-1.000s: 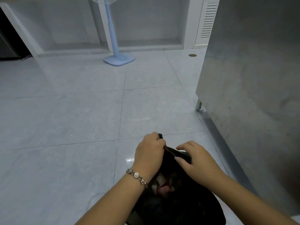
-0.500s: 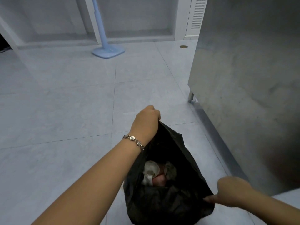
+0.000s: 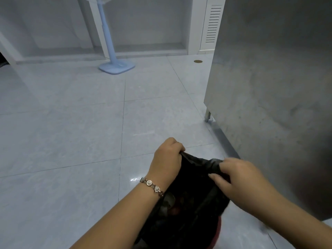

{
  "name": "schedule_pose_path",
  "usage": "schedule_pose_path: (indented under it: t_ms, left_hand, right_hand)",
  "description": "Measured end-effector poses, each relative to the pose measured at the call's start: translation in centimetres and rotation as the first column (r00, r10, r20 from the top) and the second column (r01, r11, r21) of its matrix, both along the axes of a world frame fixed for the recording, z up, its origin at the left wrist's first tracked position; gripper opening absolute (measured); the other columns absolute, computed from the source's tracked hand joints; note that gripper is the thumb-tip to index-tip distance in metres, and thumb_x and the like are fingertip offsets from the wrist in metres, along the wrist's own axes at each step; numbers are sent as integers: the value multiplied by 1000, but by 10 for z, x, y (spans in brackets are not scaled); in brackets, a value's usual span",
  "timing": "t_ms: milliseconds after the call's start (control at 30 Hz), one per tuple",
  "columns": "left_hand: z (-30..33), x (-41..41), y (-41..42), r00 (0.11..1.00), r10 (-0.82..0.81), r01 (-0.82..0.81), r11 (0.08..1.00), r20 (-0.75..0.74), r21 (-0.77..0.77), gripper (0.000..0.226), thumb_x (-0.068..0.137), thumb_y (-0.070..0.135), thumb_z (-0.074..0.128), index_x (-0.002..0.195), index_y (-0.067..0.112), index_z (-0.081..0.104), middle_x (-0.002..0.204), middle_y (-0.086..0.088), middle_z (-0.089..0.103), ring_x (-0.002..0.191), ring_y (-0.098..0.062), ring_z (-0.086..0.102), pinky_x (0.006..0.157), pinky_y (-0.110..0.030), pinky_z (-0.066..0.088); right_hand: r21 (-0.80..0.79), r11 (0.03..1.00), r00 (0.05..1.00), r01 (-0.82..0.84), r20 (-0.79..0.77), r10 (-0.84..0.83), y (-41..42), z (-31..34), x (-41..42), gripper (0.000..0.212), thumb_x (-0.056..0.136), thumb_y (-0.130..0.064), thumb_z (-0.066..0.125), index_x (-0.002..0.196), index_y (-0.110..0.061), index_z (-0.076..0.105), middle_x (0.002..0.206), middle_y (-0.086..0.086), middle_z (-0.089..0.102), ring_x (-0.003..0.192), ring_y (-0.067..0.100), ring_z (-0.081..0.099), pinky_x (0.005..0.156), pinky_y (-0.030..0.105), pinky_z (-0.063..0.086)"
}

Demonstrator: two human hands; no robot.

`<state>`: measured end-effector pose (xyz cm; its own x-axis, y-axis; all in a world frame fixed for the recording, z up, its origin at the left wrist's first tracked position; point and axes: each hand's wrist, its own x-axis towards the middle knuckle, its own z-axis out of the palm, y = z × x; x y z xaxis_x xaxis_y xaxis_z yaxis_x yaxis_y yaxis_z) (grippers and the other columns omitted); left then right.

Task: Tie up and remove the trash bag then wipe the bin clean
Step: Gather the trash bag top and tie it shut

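Note:
A black trash bag [image 3: 188, 209] hangs low in the middle of the view, its mouth pulled up between both hands. My left hand [image 3: 168, 159], with a bracelet at the wrist, grips the far left part of the bag's top edge. My right hand [image 3: 239, 177] pinches the right part of the edge, fingers curled over the plastic. Pale and reddish rubbish shows dimly inside the bag. A reddish rim of the bin [image 3: 216, 236] peeks out under the bag at the bottom; most of the bin is hidden.
A tall stainless steel cabinet [image 3: 269, 105] on short legs stands close on the right. A light blue standing fan [image 3: 115, 65] is at the back. Glossy grey floor tiles [image 3: 71, 132] spread to the left and ahead. A small drain cover [image 3: 198, 61] lies near the far wall.
My right hand has come up from the bag's low right side to its top edge, close to my left hand. The bag's mouth is narrower than half a second ago.

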<state>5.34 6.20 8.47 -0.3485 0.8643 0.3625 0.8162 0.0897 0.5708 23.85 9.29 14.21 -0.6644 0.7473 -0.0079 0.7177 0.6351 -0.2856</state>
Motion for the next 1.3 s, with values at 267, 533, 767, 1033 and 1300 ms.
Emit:
schedule_pose_path:
  t_ms: [267, 533, 767, 1033, 1300]
  left_hand:
    - [7, -9, -21, 943, 2, -44, 992, 333, 119, 39, 71, -11, 54, 81, 24, 67, 81, 7, 68, 77, -6, 62, 72, -9, 44]
    - [4, -18, -58, 953, -55, 11, 989, 299, 147, 34, 82, 6, 62, 91, 38, 58, 94, 15, 63, 91, 1, 60, 76, -11, 47]
    - [-29, -38, -117, 956, 168, 30, 760, 241, -650, 86, 38, 74, 75, 108, 33, 48, 103, 18, 57, 94, -1, 57, 74, -20, 50]
    - [-53, -14, -121, 974, 206, -39, 569, 96, -822, 70, 70, 20, 76, 124, 8, 32, 97, -6, 60, 81, -20, 60, 64, -30, 50]
    - [7, -23, -107, 944, 250, -92, 823, 213, -560, 53, 77, 12, 60, 126, 22, 40, 82, -2, 67, 70, -15, 66, 59, -32, 53]
  right_hand:
    - [-125, 958, 952, -260, -199, 232, 23, -4, -69, 16, 81, -30, 70, 70, -26, 60, 150, -7, 36, 143, 14, 19, 112, 57, 18]
    - [-36, 963, 941, -268, -225, 253, 28, -22, -88, 29, 80, -22, 68, 63, -19, 45, 58, -10, 45, 66, 20, 46, 54, 26, 27]
    - [227, 949, 943, -221, -197, 267, 3, -28, -97, 25, 84, -4, 53, 86, -18, 32, 64, -1, 56, 56, 24, 37, 66, 30, 16]
    - [264, 945, 954, -194, -173, 244, -5, -31, -102, 36, 84, 1, 50, 114, -16, 41, 68, 0, 60, 58, 27, 49, 73, 35, 33]
    - [76, 950, 937, -304, -157, 312, -12, -37, -98, 35, 86, -9, 56, 118, -22, 53, 98, 10, 69, 90, 34, 58, 73, 35, 43]
